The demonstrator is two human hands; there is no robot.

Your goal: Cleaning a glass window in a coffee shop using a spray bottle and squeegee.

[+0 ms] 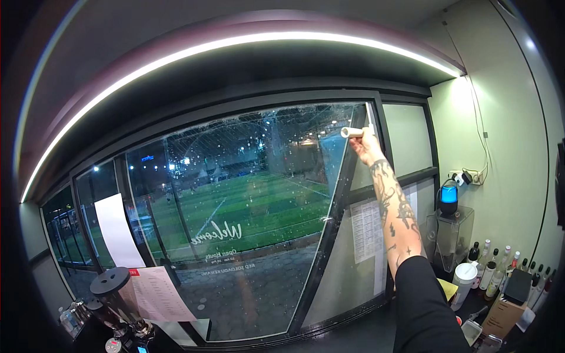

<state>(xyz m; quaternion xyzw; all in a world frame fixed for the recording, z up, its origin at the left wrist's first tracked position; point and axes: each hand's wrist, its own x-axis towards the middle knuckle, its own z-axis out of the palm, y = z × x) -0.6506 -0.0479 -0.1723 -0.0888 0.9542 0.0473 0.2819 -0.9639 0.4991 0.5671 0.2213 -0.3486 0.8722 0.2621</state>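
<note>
Raised at the upper right corner of the window, my right hand (365, 148) grips the white tubular handle of what looks like a window squeegee (351, 132). The handle's hollow end points left. Its thin white blade stands roughly upright along the right edge of the window glass (247, 185), close beside the dark frame (378, 119). Water drops or specks dot the pane, which bears reversed lettering. A green sports pitch lies beyond it. My right forearm is tattooed, and a black sleeve covers the upper part. My left hand is out of view.
A coffee grinder (112, 287) and a printed sheet (161, 293) stand at lower left. On the right are several bottles (494, 280), a white tub (465, 282), a cardboard box (503, 313) and a blue-lit speaker (449, 200). Cables hang along the wall (503, 128).
</note>
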